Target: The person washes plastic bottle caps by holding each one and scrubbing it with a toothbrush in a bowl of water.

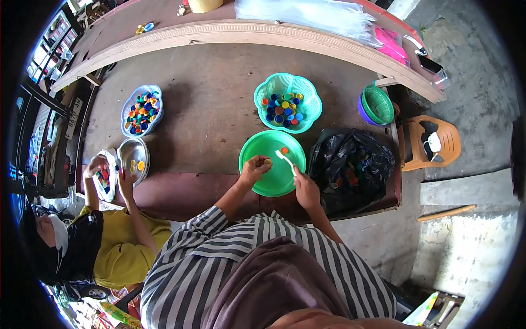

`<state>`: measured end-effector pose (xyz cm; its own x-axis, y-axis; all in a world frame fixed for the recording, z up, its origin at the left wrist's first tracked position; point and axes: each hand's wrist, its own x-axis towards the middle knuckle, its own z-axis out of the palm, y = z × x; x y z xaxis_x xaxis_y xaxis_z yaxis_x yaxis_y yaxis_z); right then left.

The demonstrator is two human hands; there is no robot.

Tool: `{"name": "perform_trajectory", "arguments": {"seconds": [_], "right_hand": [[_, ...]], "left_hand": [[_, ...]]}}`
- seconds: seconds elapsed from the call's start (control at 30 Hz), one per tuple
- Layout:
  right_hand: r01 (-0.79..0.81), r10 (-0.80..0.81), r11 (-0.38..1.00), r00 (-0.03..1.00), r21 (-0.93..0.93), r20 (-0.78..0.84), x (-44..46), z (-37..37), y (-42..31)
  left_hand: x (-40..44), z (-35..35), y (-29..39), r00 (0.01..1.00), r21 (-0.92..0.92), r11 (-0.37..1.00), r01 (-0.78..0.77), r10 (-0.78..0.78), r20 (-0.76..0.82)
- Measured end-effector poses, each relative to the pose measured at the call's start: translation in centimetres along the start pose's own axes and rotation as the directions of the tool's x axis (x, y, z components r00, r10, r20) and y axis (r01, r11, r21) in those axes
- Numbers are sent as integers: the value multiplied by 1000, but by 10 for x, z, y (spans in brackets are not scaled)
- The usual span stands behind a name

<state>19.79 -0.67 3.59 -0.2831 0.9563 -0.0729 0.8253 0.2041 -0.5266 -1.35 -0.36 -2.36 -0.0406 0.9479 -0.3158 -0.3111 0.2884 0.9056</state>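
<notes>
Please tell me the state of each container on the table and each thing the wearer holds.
Brush: held in the right hand.
Small cap: held in the left hand.
Green basin: upright, orange cap inside.
Turquoise basket: partly filled with mixed caps.
Blue basket: filled with caps.
Black bag: open, caps inside.
Metal bowl: a few yellow caps inside.
White bag: open, caps inside.
Purple basket: green basket nested inside.

Left grip [254,169] and right grip [307,192] both pinch, forearms [231,197] angled inward.
</notes>
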Motion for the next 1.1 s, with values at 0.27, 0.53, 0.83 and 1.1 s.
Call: {"name": "perform_trajectory", "arguments": {"seconds": [0.27, 0.53, 0.83, 1.1], "right_hand": [[87, -87, 995, 996, 50, -6, 2, -4, -10], [98, -101, 993, 994, 66, 32, 2, -2, -5], [117, -121, 989, 992, 93, 40, -2, 1, -2], [34, -38, 990, 999, 134, 29, -3, 6, -2]], "left_hand": [[-6, -3, 5, 999, 33, 999, -38, 38, 12], [-1, -3, -6, 999, 9, 999, -33, 33, 19], [-2, -3, -3, 999, 53, 998, -40, 41, -17], [-4, -7, -1, 999, 99, 995, 34, -36, 21]]}}
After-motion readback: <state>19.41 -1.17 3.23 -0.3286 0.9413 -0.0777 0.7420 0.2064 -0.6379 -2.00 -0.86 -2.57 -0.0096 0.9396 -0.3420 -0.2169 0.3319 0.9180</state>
